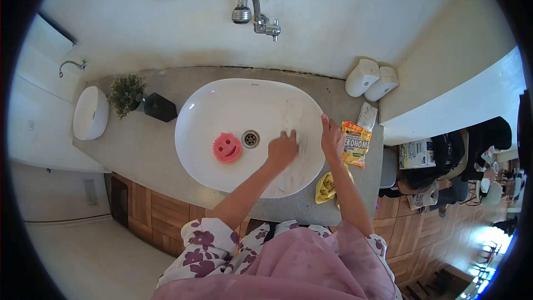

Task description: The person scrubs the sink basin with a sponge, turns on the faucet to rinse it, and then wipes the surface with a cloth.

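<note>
My left hand [284, 150] is inside the white oval sink [208, 105], its curled fingers pressed to the basin right of the drain [251, 139]. Anything under those fingers is hidden, and the hand is slightly blurred. Greyish-brown smears mark the basin around it. At the sink's right rim, my right hand [332, 141] grips the edge. A pink smiley-face scrub sponge [227, 148] lies in the basin, left of the drain. Close to my right hand are a yellow-orange packet [355, 144] lettered "EKONOMI" and a crumpled yellow cloth [326, 188], partly covered by my forearm.
A chrome faucet [252, 11] juts from the wall behind the sink. Two white dispensers [363, 78] and a small white packet [367, 116] stand at the right. Leftward on the grey counter [133, 150] are a dark block-shaped container [160, 108], a plant [126, 94] and another basin [90, 113].
</note>
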`<state>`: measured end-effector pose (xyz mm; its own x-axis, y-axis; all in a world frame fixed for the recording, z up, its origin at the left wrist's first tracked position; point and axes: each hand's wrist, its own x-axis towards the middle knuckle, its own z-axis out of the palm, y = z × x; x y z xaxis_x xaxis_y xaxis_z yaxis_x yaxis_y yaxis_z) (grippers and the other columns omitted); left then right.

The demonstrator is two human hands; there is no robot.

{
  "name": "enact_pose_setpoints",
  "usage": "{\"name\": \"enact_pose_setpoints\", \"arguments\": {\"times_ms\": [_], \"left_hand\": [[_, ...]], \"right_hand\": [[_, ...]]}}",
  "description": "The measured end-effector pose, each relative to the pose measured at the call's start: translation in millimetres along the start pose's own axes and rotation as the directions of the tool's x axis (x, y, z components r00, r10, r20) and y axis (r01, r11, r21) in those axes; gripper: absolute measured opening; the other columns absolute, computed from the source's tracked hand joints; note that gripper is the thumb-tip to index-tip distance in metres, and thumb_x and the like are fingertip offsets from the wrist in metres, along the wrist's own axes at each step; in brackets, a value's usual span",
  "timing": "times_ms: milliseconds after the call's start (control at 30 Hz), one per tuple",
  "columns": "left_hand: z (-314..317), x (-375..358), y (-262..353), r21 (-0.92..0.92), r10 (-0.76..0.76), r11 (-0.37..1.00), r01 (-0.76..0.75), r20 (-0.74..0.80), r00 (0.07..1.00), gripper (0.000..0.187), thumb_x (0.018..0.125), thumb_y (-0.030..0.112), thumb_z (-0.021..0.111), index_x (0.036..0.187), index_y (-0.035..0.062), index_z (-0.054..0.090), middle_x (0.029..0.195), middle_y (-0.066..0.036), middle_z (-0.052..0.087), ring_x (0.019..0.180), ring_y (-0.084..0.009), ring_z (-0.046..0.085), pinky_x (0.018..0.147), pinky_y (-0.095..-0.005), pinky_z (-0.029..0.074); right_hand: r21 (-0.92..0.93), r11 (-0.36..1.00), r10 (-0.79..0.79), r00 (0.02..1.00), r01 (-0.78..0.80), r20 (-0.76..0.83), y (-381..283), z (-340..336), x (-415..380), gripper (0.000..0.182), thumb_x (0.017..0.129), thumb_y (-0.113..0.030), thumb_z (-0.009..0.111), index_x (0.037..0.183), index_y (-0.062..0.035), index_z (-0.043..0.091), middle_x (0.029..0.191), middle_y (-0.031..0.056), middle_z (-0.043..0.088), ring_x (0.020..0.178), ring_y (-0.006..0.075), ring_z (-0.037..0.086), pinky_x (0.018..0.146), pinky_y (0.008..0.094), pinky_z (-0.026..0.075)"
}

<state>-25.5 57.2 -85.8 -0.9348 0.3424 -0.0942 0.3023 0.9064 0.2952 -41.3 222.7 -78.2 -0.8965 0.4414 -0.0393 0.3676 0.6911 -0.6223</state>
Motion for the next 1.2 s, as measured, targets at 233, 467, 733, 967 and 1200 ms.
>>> {"name": "enact_pose_setpoints", "arguments": {"times_ms": [233,467,733,967,1200], "left_hand": [[-32,-85,9,-0.089,0.060,0.995,-0.040,0.233,0.971,0.050,0.088,0.031,0.059,0.131,0.0060,0.052,0.098,-0.019,0.061,0.068,-0.0337,0.068,0.057,-0.0447,0.055],[-5,0,1,-0.067,-0.019,0.998,0.019,-0.009,1.000,0.049,0.089,0.029,0.058,0.132,0.0058,0.051,0.098,-0.020,0.061,0.071,-0.0345,0.068,0.057,-0.0452,0.054],[-35,-74,14,-0.109,0.066,0.994,-0.031,0.335,0.940,0.054,0.091,0.031,0.056,0.137,0.0064,0.046,0.100,-0.021,0.060,0.071,-0.0346,0.067,0.059,-0.0453,0.055],[1,-10,5,-0.102,0.002,0.995,-0.008,-0.062,0.998,0.052,0.092,0.032,0.057,0.137,0.0093,0.046,0.097,-0.020,0.059,0.069,-0.0352,0.066,0.056,-0.0438,0.054],[-19,-61,5,-0.095,0.105,0.991,-0.089,0.172,0.979,0.051,0.092,0.031,0.056,0.137,0.0084,0.046,0.098,-0.020,0.059,0.071,-0.0345,0.067,0.056,-0.0447,0.054]], "right_hand": [[0.019,0.999,0.038,0.999,-0.039,0.037,-1,-6,2,0.060,0.098,-0.055,0.040,0.084,-0.0019,0.064,0.083,0.0231,0.066,0.080,0.0436,0.063,0.070,0.0498,0.047],[0.024,1.000,0.004,1.000,-0.004,-0.004,-1,-5,2,0.057,0.098,-0.052,0.042,0.083,-0.0014,0.063,0.081,0.0222,0.066,0.080,0.0426,0.063,0.069,0.0489,0.047],[0.052,0.998,0.041,0.999,-0.042,0.023,-3,-7,3,0.058,0.098,-0.053,0.042,0.083,-0.0021,0.064,0.082,0.0218,0.066,0.079,0.0425,0.064,0.069,0.0492,0.047],[0.080,0.996,0.045,0.999,-0.046,0.013,-2,-7,2,0.059,0.097,-0.055,0.041,0.085,-0.0019,0.064,0.082,0.0222,0.066,0.080,0.0430,0.064,0.069,0.0491,0.048],[0.084,0.994,0.063,0.998,-0.063,0.009,-2,-6,3,0.056,0.097,-0.053,0.044,0.084,-0.0019,0.064,0.081,0.0226,0.065,0.079,0.0436,0.063,0.069,0.0493,0.047]]}}
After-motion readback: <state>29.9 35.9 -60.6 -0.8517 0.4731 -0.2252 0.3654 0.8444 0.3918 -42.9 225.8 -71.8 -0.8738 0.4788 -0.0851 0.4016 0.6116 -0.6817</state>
